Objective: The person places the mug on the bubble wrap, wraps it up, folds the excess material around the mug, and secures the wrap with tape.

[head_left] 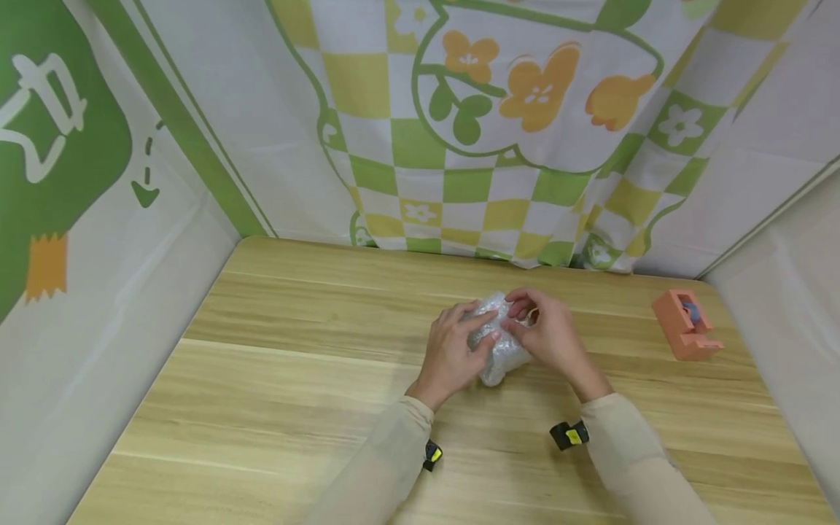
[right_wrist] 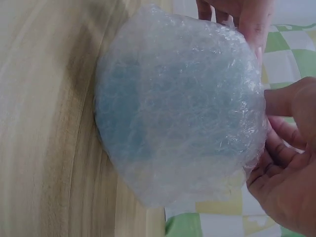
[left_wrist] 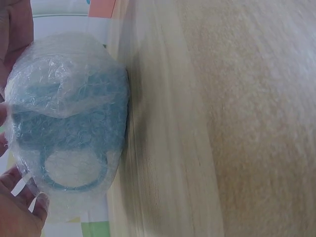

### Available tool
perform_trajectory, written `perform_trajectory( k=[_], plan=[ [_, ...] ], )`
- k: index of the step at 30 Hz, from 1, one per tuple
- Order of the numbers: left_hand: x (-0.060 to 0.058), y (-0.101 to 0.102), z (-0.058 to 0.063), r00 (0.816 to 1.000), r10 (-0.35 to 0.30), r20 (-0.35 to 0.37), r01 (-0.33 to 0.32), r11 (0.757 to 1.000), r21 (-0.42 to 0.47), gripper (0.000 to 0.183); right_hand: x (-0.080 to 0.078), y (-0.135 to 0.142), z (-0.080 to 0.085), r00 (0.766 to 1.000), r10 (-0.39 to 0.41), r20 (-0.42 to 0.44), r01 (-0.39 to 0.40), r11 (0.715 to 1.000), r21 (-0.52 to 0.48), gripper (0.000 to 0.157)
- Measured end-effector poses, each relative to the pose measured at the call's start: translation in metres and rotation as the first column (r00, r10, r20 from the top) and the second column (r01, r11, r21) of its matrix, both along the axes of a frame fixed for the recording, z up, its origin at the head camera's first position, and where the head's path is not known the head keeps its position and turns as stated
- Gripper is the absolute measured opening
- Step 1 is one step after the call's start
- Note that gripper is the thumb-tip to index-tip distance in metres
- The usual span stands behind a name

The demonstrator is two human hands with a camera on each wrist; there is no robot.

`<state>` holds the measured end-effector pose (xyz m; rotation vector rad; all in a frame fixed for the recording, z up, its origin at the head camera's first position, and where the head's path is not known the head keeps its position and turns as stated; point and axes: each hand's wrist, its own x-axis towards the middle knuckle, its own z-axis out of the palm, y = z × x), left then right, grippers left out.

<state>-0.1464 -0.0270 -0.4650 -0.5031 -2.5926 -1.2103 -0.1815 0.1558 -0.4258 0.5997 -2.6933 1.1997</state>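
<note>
A light blue mug (left_wrist: pixel 74 131), its handle loop showing through, lies wrapped in cloudy bubble wrap (right_wrist: pixel 177 98) on the table. My left hand (head_left: pixel 454 354) holds the bundle from the left, thumb and fingers over its upper part. From the right side, my right hand (head_left: pixel 551 332) pinches the wrap at the top, thumb against bent fingers. In the right wrist view the right hand (right_wrist: pixel 284 182) is at the bundle's upper side, with the left hand (right_wrist: pixel 242 17) beyond. Parts of the fingertips are hidden behind the wrap.
An orange tape dispenser (head_left: pixel 685 328) with a blue core stands at the table's right side. The wooden table (head_left: pixel 295 408) meets a checked green and yellow curtain (head_left: pixel 472 189) at the back. White fabric walls rise on both sides.
</note>
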Motion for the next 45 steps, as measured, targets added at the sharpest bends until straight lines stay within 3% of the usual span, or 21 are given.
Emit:
perform_trajectory(
  k=[5, 12, 17, 21, 23, 29, 33, 40, 45],
  plan=[
    [-0.001, 0.001, 0.0, 1.0, 0.002, -0.01, -0.002, 1.0, 0.0, 0.037, -0.005, 0.001, 0.0, 0.993, -0.069, 0.096, 0.078, 0.993, -0.093, 0.027],
    [-0.001, 0.0, 0.0, 1.0, 0.012, 0.001, -0.012, 1.0, 0.006, 0.036, -0.008, -0.005, 0.002, 0.982, -0.149, 0.117, 0.153, 0.988, -0.031, 0.028],
    [0.0, 0.001, 0.0, 1.0, 0.01, 0.004, -0.01, 1.0, 0.011, 0.036, -0.008, -0.001, 0.001, 0.98, -0.094, 0.174, 0.11, 0.99, -0.089, 0.027],
    [0.001, 0.002, 0.0, 1.0, 0.003, 0.024, -0.004, 1.0, 0.023, 0.037, -0.009, 0.01, 0.0, 0.952, -0.002, 0.305, 0.077, 0.969, -0.234, 0.036],
    [0.002, 0.002, -0.001, 1.0, 0.001, 0.022, -0.001, 1.0, 0.03, 0.038, -0.008, 0.013, 0.0, 0.938, 0.02, 0.346, 0.073, 0.965, -0.252, 0.042],
    [0.0, 0.0, -0.002, 1.0, 0.006, 0.009, -0.006, 0.998, 0.062, 0.037, -0.01, 0.006, 0.003, 0.958, 0.003, 0.287, 0.032, 0.992, -0.118, 0.048],
    [-0.001, -0.001, -0.001, 1.0, 0.004, 0.02, -0.006, 0.996, 0.085, 0.037, -0.01, 0.003, 0.004, 0.961, -0.005, 0.278, 0.039, 0.993, -0.114, 0.046],
    [0.002, 0.0, -0.001, 0.999, -0.006, 0.046, 0.002, 0.996, 0.093, 0.04, -0.004, 0.011, 0.002, 0.939, 0.03, 0.344, 0.035, 0.983, -0.18, 0.051],
    [0.001, 0.0, -0.003, 0.999, -0.012, 0.042, 0.009, 0.997, 0.08, 0.04, -0.001, 0.008, 0.0, 0.965, 0.012, 0.263, 0.019, 0.993, -0.113, 0.052]
  ],
)
